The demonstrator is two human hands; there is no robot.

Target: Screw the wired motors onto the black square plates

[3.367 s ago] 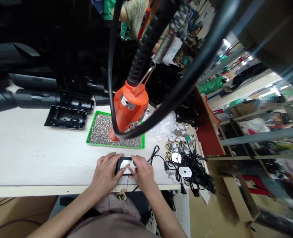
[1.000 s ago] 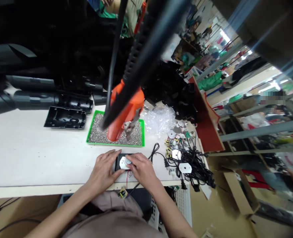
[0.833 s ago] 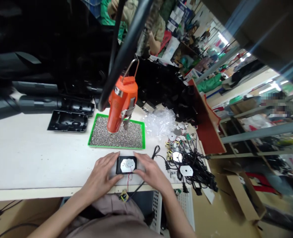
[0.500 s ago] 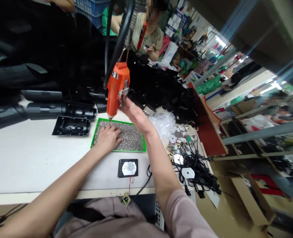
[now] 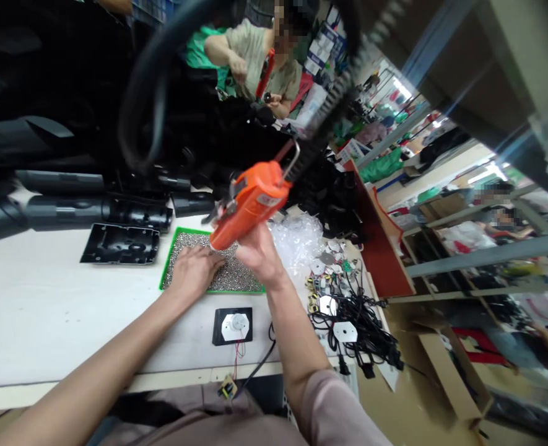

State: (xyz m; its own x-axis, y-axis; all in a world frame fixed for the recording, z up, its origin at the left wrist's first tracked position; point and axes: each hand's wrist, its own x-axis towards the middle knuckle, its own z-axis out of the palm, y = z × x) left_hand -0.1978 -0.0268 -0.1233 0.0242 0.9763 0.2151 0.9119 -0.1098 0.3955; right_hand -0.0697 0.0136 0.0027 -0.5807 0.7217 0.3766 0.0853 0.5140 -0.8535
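An orange electric screwdriver (image 5: pixel 250 204) hangs by a metal loop from a coiled cord, tilted with its lower end down to the left. My right hand (image 5: pixel 260 257) is closed around its lower side, its fingers partly hidden behind the tool. Under it lies a green tray (image 5: pixel 163 279) filled with small silvery screws (image 5: pixel 236 275). My left hand (image 5: pixel 192 271) rests in the tray's left part, fingers curled together among the screws; what they pinch is hidden. Nearer to me, a black square part (image 5: pixel 218 326) carries a silver plate with a small motor (image 5: pixel 239 322) and red wires.
A black plastic shell (image 5: pixel 120 244) and dark tubular housings (image 5: pixel 69 212) lie left of the tray. To the right are clear plastic bags (image 5: pixel 296 238), metal plates (image 5: pixel 345 332) and tangled black cables (image 5: pixel 371 334). A small circuit board (image 5: pixel 228 388) dangles at the table edge. Another person (image 5: pixel 255 62) sits across.
My right hand has taken hold of the screwdriver, which has swung from upright to tilted, its top to the right. My left hand's fingers have drawn together in the screws.
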